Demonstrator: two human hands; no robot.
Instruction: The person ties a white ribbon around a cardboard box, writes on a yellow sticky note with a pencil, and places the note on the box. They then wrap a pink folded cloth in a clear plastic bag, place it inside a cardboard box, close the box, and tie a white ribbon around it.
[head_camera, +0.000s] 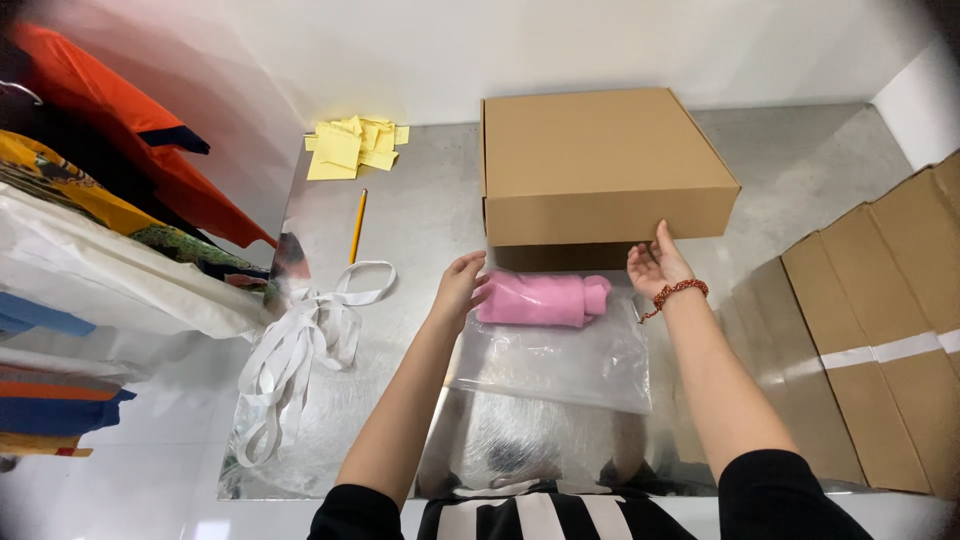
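Left hand (462, 287): fingers spread loosely, grip holding nothing, fingertips touching the left end of the pink roll (543, 299). Right hand (655, 265): open, palm turned toward the roll, fingertips against the lower front edge of the box (600, 160); grip empty. One red bead bracelet (678, 292) on the right wrist.

One pink roll, lying crosswise inside the top of one clear bag (560, 360), between the two hands and just in front of the box. Bag lies flat on the shiny metal counter (420, 210).

One closed brown cardboard box, at the far middle of the counter.

Left of the left hand: one tangle of white straps (300, 350). Beyond it, one yellow pencil (358, 225), then one heap of yellow paper slips (352, 146); count of slips cannot be told.

Counter right edge: flattened cardboard (880, 300), stacked. Far left: hanging clothes (100, 180), several colours.
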